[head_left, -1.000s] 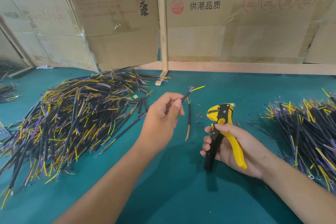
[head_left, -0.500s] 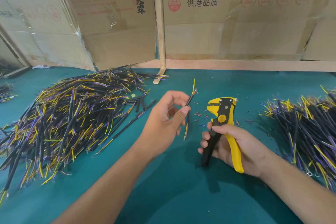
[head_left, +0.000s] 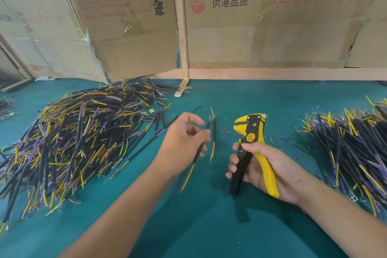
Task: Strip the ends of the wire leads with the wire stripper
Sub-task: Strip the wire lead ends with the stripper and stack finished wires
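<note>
My left hand (head_left: 180,142) pinches a black-sheathed wire lead (head_left: 196,154) near its top. The lead's yellow and purple end hangs down toward me, blurred. A second lead (head_left: 213,132) lies loose on the green table just right of that hand. My right hand (head_left: 266,167) grips the handles of the yellow and black wire stripper (head_left: 250,130). The tool stands upright with its jaws facing left and nothing in them. A hand's width separates the held lead from the jaws.
A big heap of leads (head_left: 73,138) covers the table's left side and another heap (head_left: 351,148) lies at the right. Small insulation scraps (head_left: 228,132) dot the mat near the stripper. Cardboard boxes (head_left: 272,27) and a wooden post (head_left: 182,48) wall off the back.
The lead in my left hand has swung from pointing up to hanging down toward me, and the fingers have loosened around it. The stripper and right hand have barely moved.
</note>
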